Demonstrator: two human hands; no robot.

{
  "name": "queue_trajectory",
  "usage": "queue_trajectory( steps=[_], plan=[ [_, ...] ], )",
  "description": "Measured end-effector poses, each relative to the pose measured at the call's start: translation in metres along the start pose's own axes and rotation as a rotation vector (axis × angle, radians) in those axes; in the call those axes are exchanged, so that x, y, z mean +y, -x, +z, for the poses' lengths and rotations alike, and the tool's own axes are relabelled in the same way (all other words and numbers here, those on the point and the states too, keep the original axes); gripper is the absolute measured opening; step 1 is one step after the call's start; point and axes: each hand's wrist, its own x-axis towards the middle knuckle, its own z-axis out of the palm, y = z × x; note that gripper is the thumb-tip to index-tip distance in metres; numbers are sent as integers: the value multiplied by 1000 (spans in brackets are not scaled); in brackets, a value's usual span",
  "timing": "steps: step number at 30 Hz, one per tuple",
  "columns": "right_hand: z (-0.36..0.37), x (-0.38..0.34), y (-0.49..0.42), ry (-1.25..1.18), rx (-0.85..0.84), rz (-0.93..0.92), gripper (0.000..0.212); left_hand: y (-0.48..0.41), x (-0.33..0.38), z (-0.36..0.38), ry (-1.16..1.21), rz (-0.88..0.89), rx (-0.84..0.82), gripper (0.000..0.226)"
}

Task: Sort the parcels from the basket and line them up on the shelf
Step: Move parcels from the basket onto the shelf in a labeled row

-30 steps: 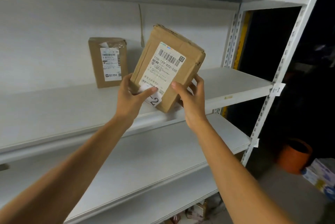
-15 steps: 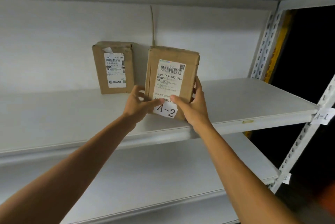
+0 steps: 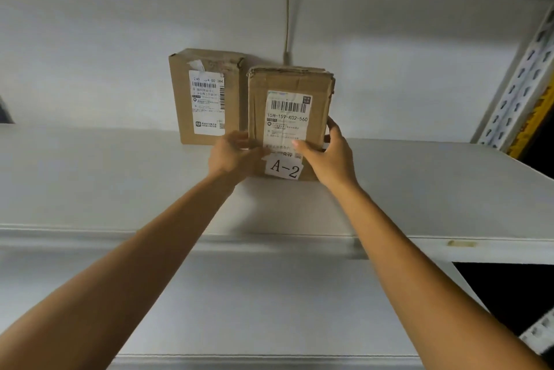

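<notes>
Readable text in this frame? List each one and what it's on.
"A-2": white tag at the bottom of the right parcel.
"15H-159-K02-560": shipping label on that parcel.
"240 ... 00 384": address label on the left parcel; middle unreadable.
Fine print on both: too small to read.

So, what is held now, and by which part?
The parcel marked A-2, by its lower sides: left hand on the left edge, right hand on the right edge.

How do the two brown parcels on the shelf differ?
The right parcel bears an A-2 tag; the left parcel shows none. The left hand and right hand hold the right parcel; the left parcel stands unheld. The right parcel stands forward of the left parcel. Both are upright, labelled brown cardboard.
</notes>
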Motion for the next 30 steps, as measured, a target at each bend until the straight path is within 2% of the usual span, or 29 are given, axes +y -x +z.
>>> queue_trajectory(
  steps=[2,9,13,15,19,25,27,30],
  plan=[
    [7,6,-15,36,22,28,60,-10,-1,10,-69,8,38,16],
    [18,20,-56,111,70,53,39,-49,4,38,-272,28,130,5],
    [31,25,-79,125,96,59,40,-65,-4,47,-188,10,148,12],
    [35,26,-88,129,89,59,37,-71,-9,49,-236,54,97,10],
    [38,27,-98,131,101,75,30,-76,-15,55,-444,143,-81,59],
    [40,27,-98,124,119,90,30,-82,-19,47,-468,174,-174,82],
    [38,21,-94,109,121,130,33,-78,-18,42,-430,199,-190,77],
    [35,17,-84,11,52,211,48,-67,-14,32,-359,243,-204,54]
  ],
)
